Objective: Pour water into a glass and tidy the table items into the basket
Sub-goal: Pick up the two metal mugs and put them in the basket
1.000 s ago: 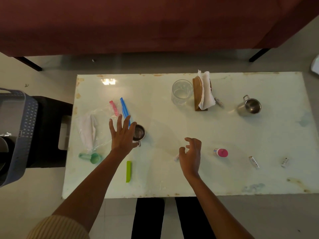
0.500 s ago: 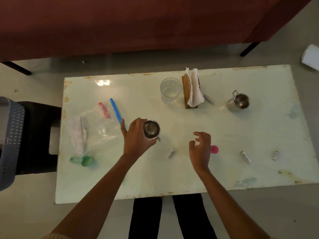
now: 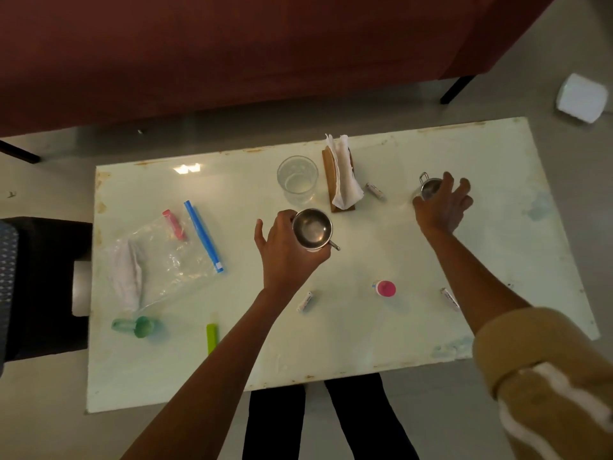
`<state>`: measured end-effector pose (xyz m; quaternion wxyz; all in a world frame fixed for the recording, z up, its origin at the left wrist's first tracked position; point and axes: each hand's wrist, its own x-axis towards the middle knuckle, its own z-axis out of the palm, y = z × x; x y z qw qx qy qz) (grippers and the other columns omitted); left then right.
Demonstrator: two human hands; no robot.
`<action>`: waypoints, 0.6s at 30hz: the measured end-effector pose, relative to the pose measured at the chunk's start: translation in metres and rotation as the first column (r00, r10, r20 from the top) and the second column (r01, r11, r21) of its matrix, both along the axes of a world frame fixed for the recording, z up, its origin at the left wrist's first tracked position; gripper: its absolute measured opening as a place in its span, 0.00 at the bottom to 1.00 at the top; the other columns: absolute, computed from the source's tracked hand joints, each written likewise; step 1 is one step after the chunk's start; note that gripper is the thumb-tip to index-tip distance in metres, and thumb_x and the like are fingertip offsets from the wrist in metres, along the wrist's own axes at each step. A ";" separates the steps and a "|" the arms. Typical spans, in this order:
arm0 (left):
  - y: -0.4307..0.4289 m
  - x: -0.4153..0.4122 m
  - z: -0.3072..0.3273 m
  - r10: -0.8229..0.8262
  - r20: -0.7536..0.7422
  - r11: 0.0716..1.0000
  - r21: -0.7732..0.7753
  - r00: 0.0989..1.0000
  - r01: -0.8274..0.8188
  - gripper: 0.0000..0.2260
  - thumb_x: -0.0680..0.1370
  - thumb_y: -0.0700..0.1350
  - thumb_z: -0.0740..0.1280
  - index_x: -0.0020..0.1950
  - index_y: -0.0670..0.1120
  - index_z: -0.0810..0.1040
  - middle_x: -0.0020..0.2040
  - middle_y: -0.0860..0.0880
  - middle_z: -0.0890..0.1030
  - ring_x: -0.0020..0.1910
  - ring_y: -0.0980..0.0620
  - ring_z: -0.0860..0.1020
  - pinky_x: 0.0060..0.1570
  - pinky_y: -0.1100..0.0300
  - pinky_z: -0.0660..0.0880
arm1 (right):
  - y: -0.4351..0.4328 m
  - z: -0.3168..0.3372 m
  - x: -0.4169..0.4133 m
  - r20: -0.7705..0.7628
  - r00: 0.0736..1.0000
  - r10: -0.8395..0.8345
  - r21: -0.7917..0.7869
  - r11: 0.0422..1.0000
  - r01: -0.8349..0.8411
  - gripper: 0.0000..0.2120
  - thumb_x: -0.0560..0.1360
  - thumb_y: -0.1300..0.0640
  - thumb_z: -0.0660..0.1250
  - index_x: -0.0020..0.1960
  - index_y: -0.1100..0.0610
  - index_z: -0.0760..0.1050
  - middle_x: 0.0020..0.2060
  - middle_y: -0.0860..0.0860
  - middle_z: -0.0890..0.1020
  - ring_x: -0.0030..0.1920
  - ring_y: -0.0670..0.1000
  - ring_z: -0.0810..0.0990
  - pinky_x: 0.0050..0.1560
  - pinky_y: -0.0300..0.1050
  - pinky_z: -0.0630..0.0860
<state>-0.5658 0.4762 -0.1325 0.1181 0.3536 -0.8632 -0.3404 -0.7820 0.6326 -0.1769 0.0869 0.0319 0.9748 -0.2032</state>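
Note:
My left hand (image 3: 285, 250) grips a small steel cup (image 3: 312, 229), held upright just above the table, a little in front of the clear glass (image 3: 297, 178). The glass stands upright at the table's far middle. My right hand (image 3: 442, 207) reaches over a second steel cup (image 3: 429, 188) at the far right, fingers spread around it; I cannot tell whether they grip it. The basket (image 3: 7, 260) shows only as a grey patterned edge at the far left. The pale green table (image 3: 365, 327) carries the loose items.
A napkin holder (image 3: 341, 175) stands right of the glass. A clear bag (image 3: 156, 260), blue strip (image 3: 203, 235), pink clip (image 3: 174, 224), green clips (image 3: 136, 326) (image 3: 212, 336) lie left. A pink-capped bottle (image 3: 384, 288) and small tubes (image 3: 305, 301) (image 3: 449, 298) (image 3: 374, 190) lie near.
My left hand has lifted the steel cup and carried it right and away, toward the glass. My right hand has left the table's near middle and reached to the second cup at far right.

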 end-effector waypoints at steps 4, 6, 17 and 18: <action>0.006 -0.007 0.003 0.004 -0.013 0.999 0.042 1.000 -0.004 0.30 0.63 0.54 0.76 0.59 0.45 0.68 0.54 0.53 0.75 0.56 0.54 0.75 0.72 0.49 0.49 | 0.008 -0.013 -0.023 0.229 0.972 0.048 -0.051 0.998 -0.038 0.36 0.73 0.56 0.67 0.75 0.47 0.51 0.76 0.53 0.46 0.72 0.66 0.53 0.64 0.62 0.67; 0.009 -0.007 0.003 -0.002 -0.008 0.998 0.060 1.000 0.003 0.30 0.64 0.53 0.76 0.59 0.45 0.68 0.54 0.53 0.75 0.56 0.54 0.74 0.73 0.48 0.49 | 0.011 -0.017 -0.027 0.272 0.955 0.115 -0.056 0.993 -0.104 0.32 0.74 0.58 0.65 0.74 0.48 0.55 0.75 0.54 0.51 0.69 0.66 0.58 0.65 0.59 0.67; 0.023 0.010 0.041 -0.018 0.006 0.992 0.125 1.000 0.017 0.30 0.63 0.50 0.77 0.59 0.44 0.69 0.53 0.54 0.75 0.57 0.52 0.75 0.72 0.47 0.55 | 0.024 0.039 0.027 0.312 0.882 0.354 -0.222 0.929 -0.295 0.26 0.66 0.57 0.74 0.63 0.52 0.72 0.59 0.59 0.71 0.57 0.60 0.75 0.56 0.48 0.73; 0.022 0.014 0.051 -0.020 0.003 0.992 0.124 1.000 0.020 0.30 0.63 0.51 0.77 0.59 0.44 0.69 0.54 0.52 0.76 0.57 0.52 0.75 0.72 0.46 0.56 | 0.021 0.053 0.040 0.281 0.881 0.380 -0.263 0.914 -0.310 0.27 0.65 0.56 0.74 0.62 0.51 0.73 0.58 0.58 0.72 0.57 0.58 0.76 0.56 0.47 0.73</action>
